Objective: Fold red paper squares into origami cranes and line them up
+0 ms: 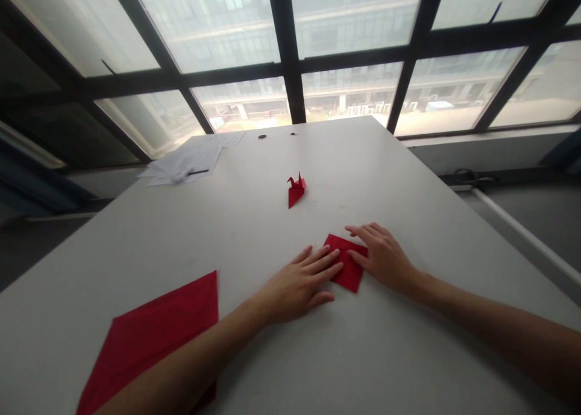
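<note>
Tabletop [254,221]: smooth, white, faintly glossy.
Large sheet [167,324]: flat red paper, straight-edged.
Crane [297,191]: folded red paper with sharp upward points, lying beyond both hands.
Left hand [297,287]: flat and open, fingers spread, fingertips on the small paper [349,276], gripping nothing.
Right hand [385,254]: loosely half open, thumb and forefinger parted at its right side.
Small paper: on the tabletop between the hands; bright red, four-cornered, creased.

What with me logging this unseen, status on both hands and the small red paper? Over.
Left hand flat, fingers across small red paper. Right hand at its right side, thumb over it. Red paper crane beyond, clear of both hands.
</note>
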### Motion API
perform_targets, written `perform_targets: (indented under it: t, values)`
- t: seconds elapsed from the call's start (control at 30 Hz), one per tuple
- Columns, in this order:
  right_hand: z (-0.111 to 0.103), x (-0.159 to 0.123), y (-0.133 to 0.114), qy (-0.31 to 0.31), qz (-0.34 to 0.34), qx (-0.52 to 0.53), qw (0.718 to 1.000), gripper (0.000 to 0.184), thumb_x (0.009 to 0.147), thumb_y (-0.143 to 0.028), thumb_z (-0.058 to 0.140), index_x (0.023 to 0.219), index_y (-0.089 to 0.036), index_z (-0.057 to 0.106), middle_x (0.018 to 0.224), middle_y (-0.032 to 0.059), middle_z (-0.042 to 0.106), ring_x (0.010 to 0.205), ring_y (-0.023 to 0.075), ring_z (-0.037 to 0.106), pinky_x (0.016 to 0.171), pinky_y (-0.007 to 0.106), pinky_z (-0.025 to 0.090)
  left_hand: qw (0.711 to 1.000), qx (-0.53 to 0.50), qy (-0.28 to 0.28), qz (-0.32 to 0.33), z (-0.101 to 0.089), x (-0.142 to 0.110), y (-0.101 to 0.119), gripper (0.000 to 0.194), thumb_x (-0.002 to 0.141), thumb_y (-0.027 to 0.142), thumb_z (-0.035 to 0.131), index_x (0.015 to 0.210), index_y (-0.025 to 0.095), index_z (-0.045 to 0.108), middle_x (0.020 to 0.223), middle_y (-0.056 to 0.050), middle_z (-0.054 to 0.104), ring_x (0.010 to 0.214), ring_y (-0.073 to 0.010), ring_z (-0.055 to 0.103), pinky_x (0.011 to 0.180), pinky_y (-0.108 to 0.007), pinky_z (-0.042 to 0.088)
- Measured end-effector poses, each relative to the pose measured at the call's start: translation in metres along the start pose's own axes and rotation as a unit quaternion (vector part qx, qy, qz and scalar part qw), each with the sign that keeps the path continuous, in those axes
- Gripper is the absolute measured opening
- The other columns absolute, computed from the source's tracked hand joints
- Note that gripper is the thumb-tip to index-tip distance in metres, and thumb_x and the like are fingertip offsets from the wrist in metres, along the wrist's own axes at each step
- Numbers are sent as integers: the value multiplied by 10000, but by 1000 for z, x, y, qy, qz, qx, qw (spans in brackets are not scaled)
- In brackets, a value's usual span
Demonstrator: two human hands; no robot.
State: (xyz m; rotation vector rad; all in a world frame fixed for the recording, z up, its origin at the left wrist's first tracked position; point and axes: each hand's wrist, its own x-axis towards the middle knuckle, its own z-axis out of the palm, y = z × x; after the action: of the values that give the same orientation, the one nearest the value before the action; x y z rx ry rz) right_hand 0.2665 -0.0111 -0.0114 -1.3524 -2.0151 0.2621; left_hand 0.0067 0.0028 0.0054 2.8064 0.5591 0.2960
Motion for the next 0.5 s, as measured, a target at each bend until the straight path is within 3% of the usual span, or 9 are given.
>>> perform_targets:
  t: [0.13,0.23,0.33,0.43,0.5]
  values:
    - [-2,-1,0,15,-68,-7,998,352,939,-175,519,1274,-217,619,1226,114,668,1139,269,594,1021,478,473,1000,12,-20,-5,0,0,0,603,1008,468,458,1555,286,280,1609,-79,289,1506,-259,219,1234,-500,148]
    - [1,-5,-2,-59,-121,-2,991,369,953,-179,507,1297,-244,622,1302,78,658,1219,243,580,1065,448,456,1000,23,-11,-19,2,-1,-1,639,1006,485,453,1568,277,233,1613,-85,274,1509,-249,207,1234,-491,146]
    - [5,-9,-2,-132,-140,-35,981,455,979,-241,499,1433,-226,507,1484,88,515,1373,259,467,1158,497,354,998,43,-6,-53,5,-2,-1,679,1007,506,432,1581,256,171,1620,-93,251,1516,-252,179,1231,-505,134]
    - [6,-10,-3,-157,-140,-66,975,543,1002,-326,485,1513,-171,386,1547,140,408,1431,275,387,1189,529,284,996,61,-2,-67,6,-2,0,717,1002,529,426,1587,232,136,1626,-106,226,1523,-259,142,1231,-522,96]
    - [5,-9,-4,-149,-146,-70,976,558,988,-353,521,1503,-172,407,1531,153,432,1422,287,398,1173,533,306,997,58,-4,-56,6,-3,0,739,996,543,429,1588,221,124,1623,-120,230,1523,-252,149,1234,-508,93]
